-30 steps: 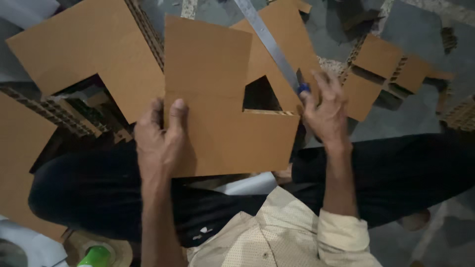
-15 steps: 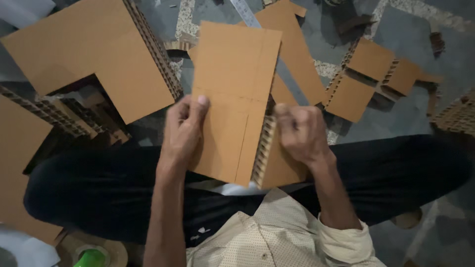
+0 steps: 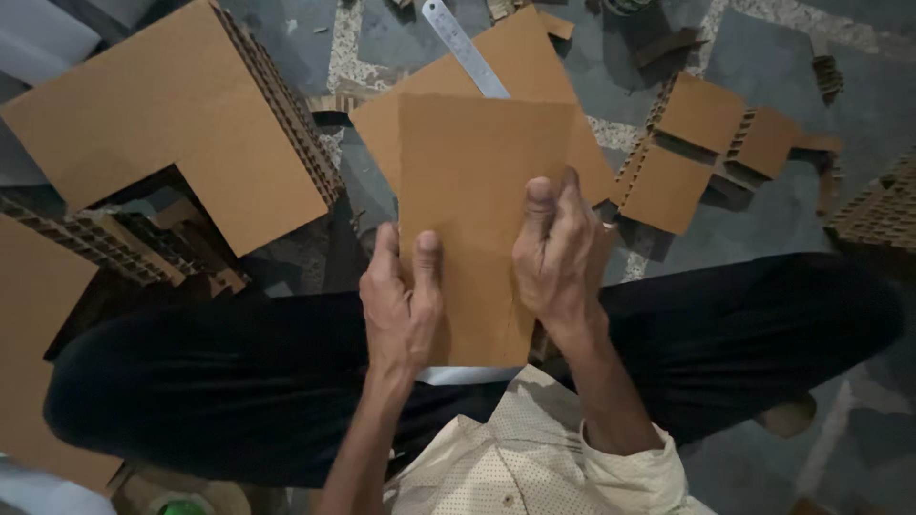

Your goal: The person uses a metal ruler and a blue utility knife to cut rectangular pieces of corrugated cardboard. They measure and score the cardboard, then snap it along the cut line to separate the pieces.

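Observation:
I sit cross-legged on the floor and hold a brown rectangular cardboard piece [image 3: 477, 181] upright over my lap. My left hand [image 3: 401, 300] grips its lower left edge, fingers on the front face. My right hand [image 3: 558, 253] grips its right side, thumb and fingers wrapped over the edge. Behind the piece lies another flat cardboard sheet [image 3: 534, 57]. A metal ruler [image 3: 463, 46] lies across that sheet, its lower end hidden by the held piece.
A thick L-shaped stack of corrugated cardboard [image 3: 181, 124] lies at the left. Small stacked cardboard blocks [image 3: 706, 143] sit at the right on the grey floor [image 3: 763, 38]. More cardboard [image 3: 38, 315] is at the far left, scraps [image 3: 873, 210] at the right edge.
The notched cardboard was turned and lifted in front of me. My right hand left the ruler and took the piece's right side. My left hand shifted to its lower left edge.

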